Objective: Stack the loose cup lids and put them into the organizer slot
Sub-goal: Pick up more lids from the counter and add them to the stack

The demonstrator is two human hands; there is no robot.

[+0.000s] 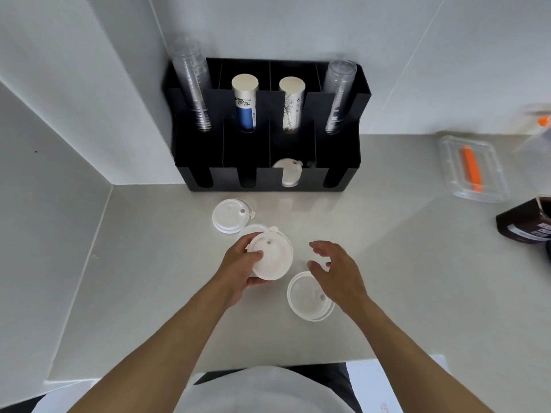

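My left hand [241,269] grips a white cup lid [272,257] lifted just above the counter, with another lid [256,229] peeking out behind it. A small pile of white lids [231,216] lies on the counter nearer the organizer. An upturned lid [310,296] rests on the counter beneath my right hand [337,269], which hovers over it with fingers spread, holding nothing. The black organizer [340,150] stands against the wall, and its third front slot holds some white lids [289,174].
The organizer's back slots hold clear cup stacks [192,84] and paper cup stacks [244,99]. A clear plastic box [474,168] with an orange item sits at the right, beside a dark brown package [524,225]. White walls enclose the counter's left side and back.
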